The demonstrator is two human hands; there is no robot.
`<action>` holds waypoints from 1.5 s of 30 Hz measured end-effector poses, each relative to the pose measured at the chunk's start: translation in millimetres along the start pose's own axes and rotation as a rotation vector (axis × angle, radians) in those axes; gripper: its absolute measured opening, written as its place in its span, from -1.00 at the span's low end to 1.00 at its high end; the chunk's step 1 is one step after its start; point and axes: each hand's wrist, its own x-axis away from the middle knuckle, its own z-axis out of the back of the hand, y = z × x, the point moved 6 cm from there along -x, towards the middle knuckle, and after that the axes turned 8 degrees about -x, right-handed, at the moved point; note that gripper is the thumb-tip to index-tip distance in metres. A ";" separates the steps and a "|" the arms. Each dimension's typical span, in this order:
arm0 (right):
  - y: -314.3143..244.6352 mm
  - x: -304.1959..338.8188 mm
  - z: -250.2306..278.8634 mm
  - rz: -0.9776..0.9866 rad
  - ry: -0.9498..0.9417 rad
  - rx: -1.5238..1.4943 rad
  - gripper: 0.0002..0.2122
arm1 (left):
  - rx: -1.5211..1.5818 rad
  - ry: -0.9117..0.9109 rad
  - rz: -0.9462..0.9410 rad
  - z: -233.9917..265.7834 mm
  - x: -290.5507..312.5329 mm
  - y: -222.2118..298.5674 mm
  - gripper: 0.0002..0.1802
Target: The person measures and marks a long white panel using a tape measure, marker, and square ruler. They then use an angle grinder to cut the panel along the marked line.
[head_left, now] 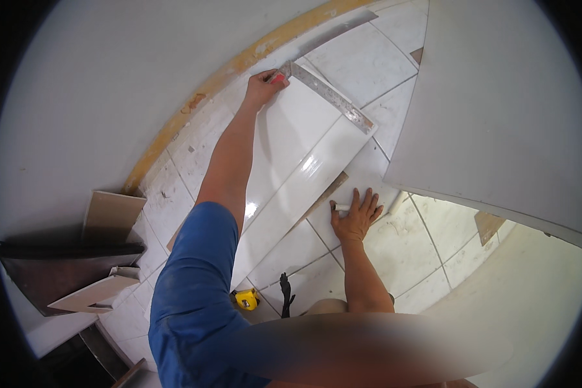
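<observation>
A glossy white tile [304,129] lies across the floor in front of me, with a line or joint running along its length. Along its far end runs a worn, speckled grey metal square [330,94]. My left hand [264,89] is closed on the square's near-wall corner, where a red part shows at my fingertips. My right hand [357,218] leans on the floor to the right of the tile, fingers spread. A short white pen-like marker [341,207] sits between its thumb and index finger; the rest of it is hidden.
A yellow tape measure [246,299] and a black glove-like item [286,294] lie near my body. Tile offcuts [113,216] and a dark panel [64,271] lean at the left. A big pale panel [498,110] stands at the right. A wall with a yellowish base strip [168,139] curves behind.
</observation>
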 end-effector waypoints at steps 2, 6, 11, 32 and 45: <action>-1.3 0.0 -2.3 0.000 -0.003 -0.005 -0.28 | -0.037 0.030 -0.006 3.1 -1.2 -2.8 -0.31; 2.9 0.3 -2.1 -0.003 0.006 -0.020 -0.29 | 0.047 0.008 0.008 -4.4 -4.8 -2.3 -0.30; -3.4 1.2 -2.5 -0.001 -0.009 -0.029 -0.29 | 0.029 0.031 0.012 4.7 -8.3 -13.5 -0.31; 3.5 2.1 -1.7 0.013 0.033 -0.052 -0.30 | 0.136 -0.043 0.109 -10.9 -3.8 -18.2 -0.20; 3.1 1.3 -1.2 0.014 0.029 -0.043 -0.30 | 0.190 -0.085 0.060 -8.3 0.5 -21.2 -0.25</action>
